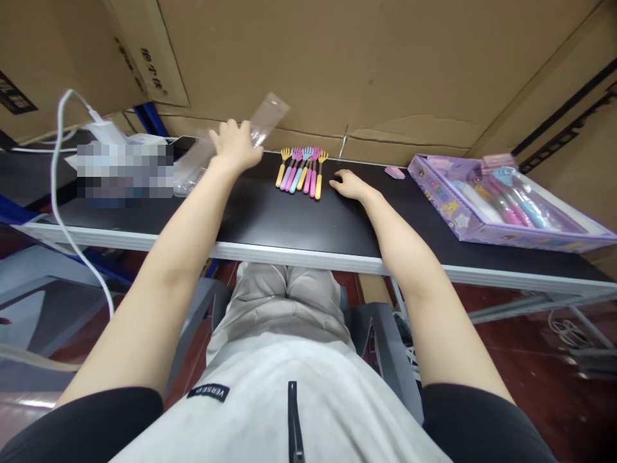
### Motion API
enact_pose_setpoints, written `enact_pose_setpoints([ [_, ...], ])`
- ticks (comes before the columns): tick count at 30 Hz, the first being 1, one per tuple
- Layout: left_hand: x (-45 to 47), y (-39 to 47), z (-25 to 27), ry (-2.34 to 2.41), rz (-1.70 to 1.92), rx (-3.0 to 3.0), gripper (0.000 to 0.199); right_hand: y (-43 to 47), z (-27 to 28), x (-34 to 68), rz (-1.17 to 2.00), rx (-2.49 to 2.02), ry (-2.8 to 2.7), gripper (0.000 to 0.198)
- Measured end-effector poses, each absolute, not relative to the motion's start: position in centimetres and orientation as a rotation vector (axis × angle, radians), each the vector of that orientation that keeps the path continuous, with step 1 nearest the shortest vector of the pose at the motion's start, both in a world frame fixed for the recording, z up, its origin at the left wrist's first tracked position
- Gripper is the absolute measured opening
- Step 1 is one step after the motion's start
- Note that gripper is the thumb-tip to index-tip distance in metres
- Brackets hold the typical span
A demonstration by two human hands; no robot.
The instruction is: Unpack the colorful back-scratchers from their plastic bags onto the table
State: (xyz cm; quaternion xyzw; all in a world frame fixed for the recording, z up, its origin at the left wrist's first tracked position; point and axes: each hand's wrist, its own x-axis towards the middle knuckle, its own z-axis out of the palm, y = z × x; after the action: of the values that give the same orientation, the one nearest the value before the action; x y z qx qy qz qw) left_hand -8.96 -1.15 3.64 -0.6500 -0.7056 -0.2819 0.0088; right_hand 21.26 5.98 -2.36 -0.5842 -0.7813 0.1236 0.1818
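Observation:
My left hand [234, 146] is raised over the back left of the table, its fingers closed on a clear plastic bag [270, 117] that sticks out to the right. Several small fork-shaped pieces [301, 172] with yellow, purple, blue and pink handles lie side by side in a row, tines towards the cardboard. Just right of that row, my right hand [351, 185] rests on the black tabletop [299, 222], holding nothing, with thumb and fingers apart. More clear plastic bags [193, 170] lie left of and partly behind my left hand.
At the right, a purple printed box [463, 218] holds bagged colourful pieces [515, 199]. A small pink piece [395, 172] lies left of it. A white cable [60, 161] runs down at the left beside a blurred-out patch. Cardboard [337, 71] walls the back.

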Motion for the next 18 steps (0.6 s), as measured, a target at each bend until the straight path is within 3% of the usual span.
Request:
enact_pose_setpoints([
  [5,-11.8,-2.6,6.6,-2.555,-0.362,-1.788,0.081,5.6,-1.9,21.0,0.248,-1.71,-2.347,0.054],
  [10,-13.6,-2.4,6.1,-2.715,-0.007,-1.768,0.089,5.5,-2.0,21.0,0.223,-1.702,-2.361,0.054],
  [14,-14.3,-2.3,5.5,-2.707,-0.299,-1.871,0.111,5.4,-1.9,21.0,0.212,-1.714,-2.367,0.053],
  [18,-13.8,-2.5,5.8,-2.472,-0.804,-2.071,0.099,5.1,-1.6,20.8,0.223,-1.721,-2.369,0.053],
])
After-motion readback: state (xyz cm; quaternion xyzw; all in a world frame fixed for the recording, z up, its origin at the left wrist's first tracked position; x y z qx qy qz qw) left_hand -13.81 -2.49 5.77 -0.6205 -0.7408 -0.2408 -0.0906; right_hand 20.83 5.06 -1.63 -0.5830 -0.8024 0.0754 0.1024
